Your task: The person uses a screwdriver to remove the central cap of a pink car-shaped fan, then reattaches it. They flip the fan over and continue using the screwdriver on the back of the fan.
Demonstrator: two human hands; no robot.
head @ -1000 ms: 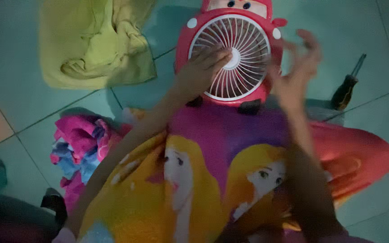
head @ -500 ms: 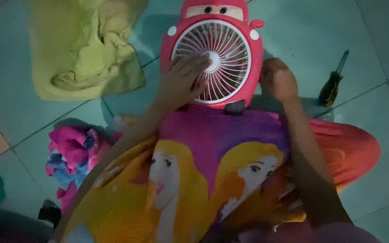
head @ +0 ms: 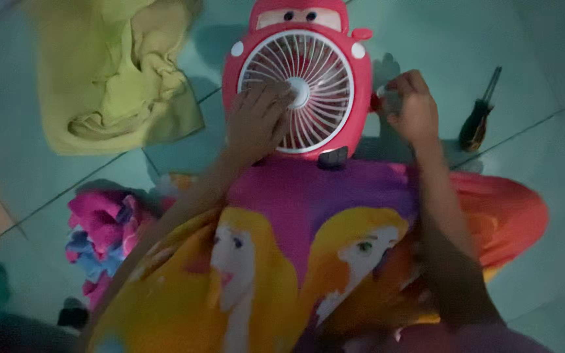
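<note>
1. A red car-shaped toy fan (head: pixel 299 78) lay face up on the pale green tiled floor (head: pixel 544 59), just ahead of the person's lap, with its round white grille (head: pixel 315 78) turned to the camera.
2. The left hand (head: pixel 256 121) rested flat on the left part of the grille, fingers spread and released, its grip closed around nothing, fingertips reaching close to the white hub (head: pixel 299 93).
3. The right hand (head: pixel 412 108) sat at the fan's right edge, its grip clenched with the fingers curled in; something small and pale showed at the fingertips, but the dim light made it impossible to tell what it was or whether it was truly pinched.
4. A screwdriver (head: pixel 479 111) with a dark handle lay on the floor to the right of that hand, near it but untouched.
5. A crumpled yellow-green cloth (head: pixel 116 78) was spread on the floor to the left of the fan, clear of the left hand.
6. A bundle of pink and blue fabric (head: pixel 99 232) sat beside the person's left side (lower left of the view).
7. The lap was covered by a purple and yellow garment printed with cartoon faces (head: pixel 295 261), its upper edge touching the fan's lower rim.
</note>
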